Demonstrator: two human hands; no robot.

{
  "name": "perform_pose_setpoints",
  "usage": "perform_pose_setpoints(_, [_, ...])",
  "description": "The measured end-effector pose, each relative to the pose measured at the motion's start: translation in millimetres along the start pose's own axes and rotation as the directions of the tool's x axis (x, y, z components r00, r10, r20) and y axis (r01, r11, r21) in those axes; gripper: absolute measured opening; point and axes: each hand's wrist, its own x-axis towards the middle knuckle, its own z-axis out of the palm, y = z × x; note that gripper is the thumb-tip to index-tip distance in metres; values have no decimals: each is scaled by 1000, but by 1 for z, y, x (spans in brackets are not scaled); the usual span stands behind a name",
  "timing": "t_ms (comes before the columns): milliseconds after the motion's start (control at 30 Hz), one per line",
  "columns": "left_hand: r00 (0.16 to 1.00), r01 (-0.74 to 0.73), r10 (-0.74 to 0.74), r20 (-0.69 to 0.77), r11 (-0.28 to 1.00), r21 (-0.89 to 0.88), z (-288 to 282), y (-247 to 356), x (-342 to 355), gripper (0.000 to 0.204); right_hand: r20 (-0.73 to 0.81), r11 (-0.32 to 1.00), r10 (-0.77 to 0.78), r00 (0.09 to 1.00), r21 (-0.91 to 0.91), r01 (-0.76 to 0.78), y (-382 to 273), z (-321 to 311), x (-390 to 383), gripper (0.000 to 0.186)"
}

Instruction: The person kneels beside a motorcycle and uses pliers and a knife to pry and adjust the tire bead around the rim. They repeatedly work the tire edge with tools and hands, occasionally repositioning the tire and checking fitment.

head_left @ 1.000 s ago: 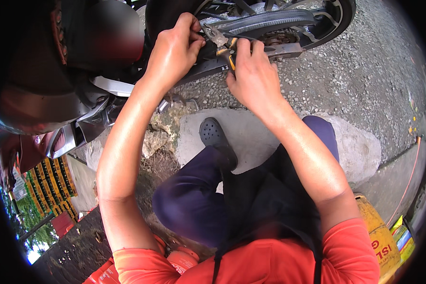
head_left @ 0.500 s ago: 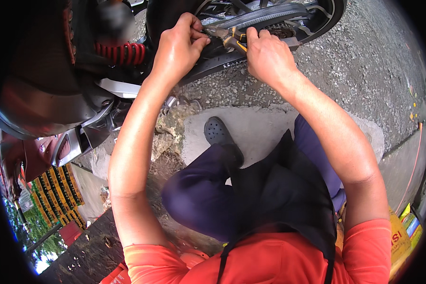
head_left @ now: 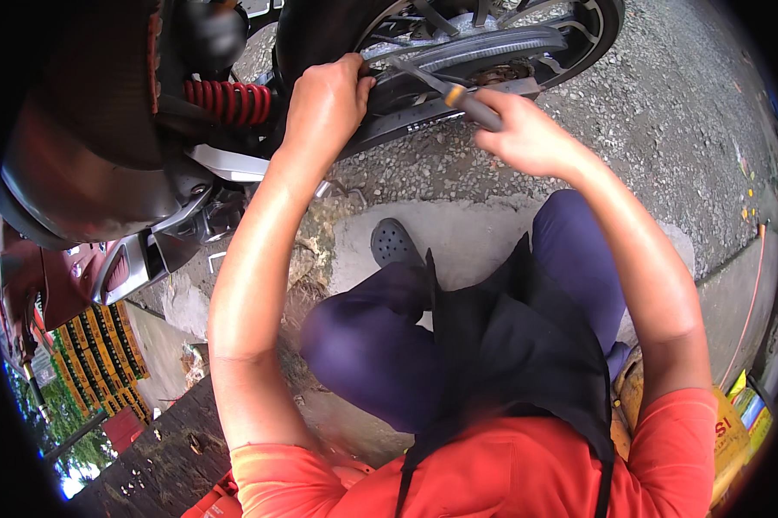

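Now the fingers of the right hand are wrapped around the grey handle of the pliers, whose metal end points up and left toward the left hand. The left fingers are bent, thumb and fingertips drawn in near the dark swingarm; whether they pinch something there is hidden. Half a second ago the pliers' two handles showed spread and their tip met the left fingertips; since then the right hand has drawn off a little to the right and the tool has turned side-on, leaving its tip just beside those fingers. That suggests the pliers' bite has been let go or is being reset, while the left hand keeps its spot; blur hides how the jaws stand. Just beyond lie the motorcycle's grey cover and its rear wheel, with a red spring left of the left wrist. Farther out, gravel gives way to a pale slab under a dark clog.
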Motion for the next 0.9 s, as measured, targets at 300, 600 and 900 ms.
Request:
perform_pose_setpoints(300, [998,-16,17,56,1000,-22,2,12,11,19,215,724,178,960,-689,21,268,89,-131,39])
perform_pose_setpoints(600, [953,290,-242,183,901,-322,0,19,15,14,-83,881,-358,930,-360,308,206,84,-63,28])
perform_pose_setpoints(900, [996,-17,20,93,999,-28,1,15,10,20,131,754,-491,861,-431,496,-26,-27,111,28])
